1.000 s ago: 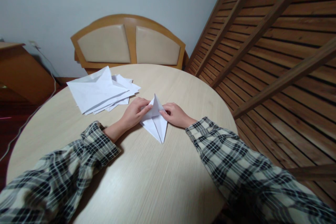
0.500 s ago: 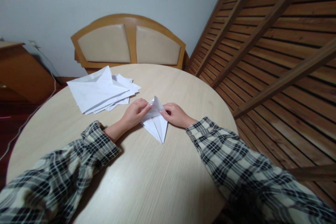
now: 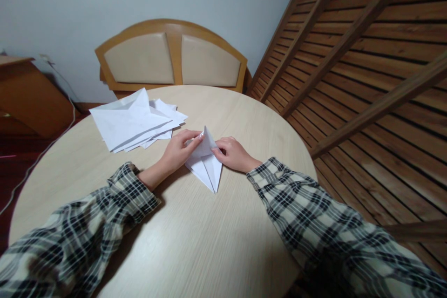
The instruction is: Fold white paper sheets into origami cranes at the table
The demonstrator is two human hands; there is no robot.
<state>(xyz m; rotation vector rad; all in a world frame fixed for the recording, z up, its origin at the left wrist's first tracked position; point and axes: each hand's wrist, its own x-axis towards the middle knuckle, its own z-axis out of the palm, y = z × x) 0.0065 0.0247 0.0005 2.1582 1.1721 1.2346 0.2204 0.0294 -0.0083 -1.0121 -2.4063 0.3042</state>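
A white paper folded into a pointed kite shape lies on the round pale wooden table, its long tip towards me. My left hand pinches the upper left flap of the paper with closed fingers. My right hand presses and pinches the right edge of the same paper, fingers curled. Both arms wear plaid sleeves.
A loose stack of white paper sheets lies at the back left of the table. A wooden chair with padded back stands behind the table. Slatted wooden boards run along the right. A brown cabinet is at the left.
The upper flap of the folded paper has shifted slightly under my left fingers. Both hands stay on the paper in nearly the same place.
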